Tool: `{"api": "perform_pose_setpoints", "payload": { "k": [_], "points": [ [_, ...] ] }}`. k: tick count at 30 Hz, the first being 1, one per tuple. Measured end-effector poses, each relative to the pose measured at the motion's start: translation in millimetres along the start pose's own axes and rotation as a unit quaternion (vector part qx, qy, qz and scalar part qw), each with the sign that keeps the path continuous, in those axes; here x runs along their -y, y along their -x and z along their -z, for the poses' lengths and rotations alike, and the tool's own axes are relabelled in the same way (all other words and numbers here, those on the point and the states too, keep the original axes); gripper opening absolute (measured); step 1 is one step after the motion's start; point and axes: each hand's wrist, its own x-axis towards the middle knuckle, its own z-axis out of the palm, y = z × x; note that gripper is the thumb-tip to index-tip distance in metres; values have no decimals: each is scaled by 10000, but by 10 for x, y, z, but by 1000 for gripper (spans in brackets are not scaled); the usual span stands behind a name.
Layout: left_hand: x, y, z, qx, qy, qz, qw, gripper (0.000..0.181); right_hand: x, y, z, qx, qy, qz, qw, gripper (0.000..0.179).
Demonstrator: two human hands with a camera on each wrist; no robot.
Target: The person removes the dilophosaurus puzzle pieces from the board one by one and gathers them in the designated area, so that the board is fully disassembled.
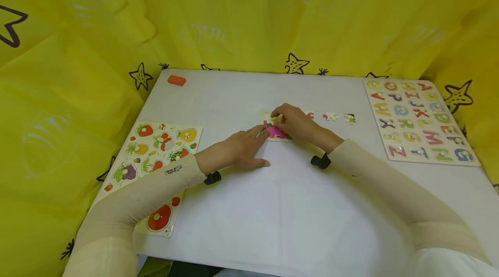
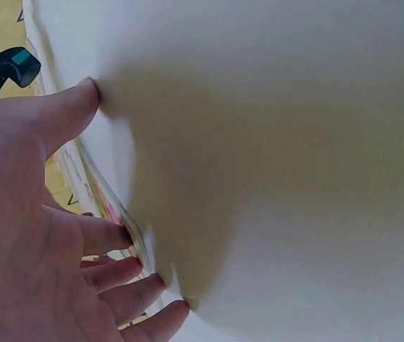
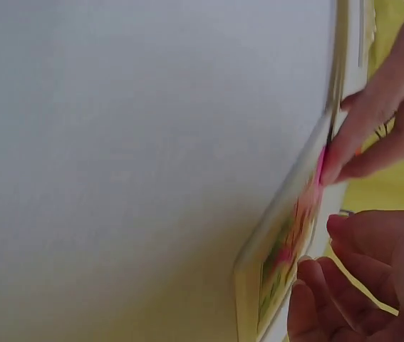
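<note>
A small jigsaw puzzle board (image 1: 278, 140) with a pale frame and pink picture lies at mid-table. My left hand (image 1: 246, 149) rests at its left edge, fingers mostly straight and thumb spread; in the left wrist view the left hand (image 2: 66, 235) touches the board's rim. Over the board's upper right my right hand (image 1: 295, 123) bends its fingers and thumb around a pale puzzle piece (image 1: 277, 118). The right wrist view shows the right hand (image 3: 373, 267) beside the tilted-looking board (image 3: 248, 292), but the piece is not clear there. Loose puzzle pieces (image 1: 330, 116) lie to the right.
On the left is a fruit-and-vegetable knob board (image 1: 130, 151), partly under my left forearm. An alphabet board (image 1: 419, 123) lies at the far right. An orange block (image 1: 176, 80) sits near the table's back left corner. Yellow cloth (image 1: 249, 17) hangs behind the white table (image 1: 273, 216).
</note>
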Motion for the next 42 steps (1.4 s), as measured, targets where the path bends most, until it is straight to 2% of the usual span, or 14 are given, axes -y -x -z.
{"api": "perform_pose_setpoints", "payload": {
  "k": [7,15,24,33,42],
  "points": [
    [-5,6,-16,-77,0,-33,10000,100,43,-48,-132,90,584,566,9966,31],
    [-9,-2,-27,-119,-38,5,9999,103,185,-4,-173,53,1050,592,9927,23],
    [-43,-10,-12,-42,108,-6,9999,103,186,15,-209,-10,1108,656,9917,28],
    [-52,-1,-12,-110,61,50,9999,102,199,7,-171,191,938,403,9946,38],
    [-63,2,-2,-119,25,16,9999,102,159,-10,-141,260,640,277,9972,31]
  ]
}}
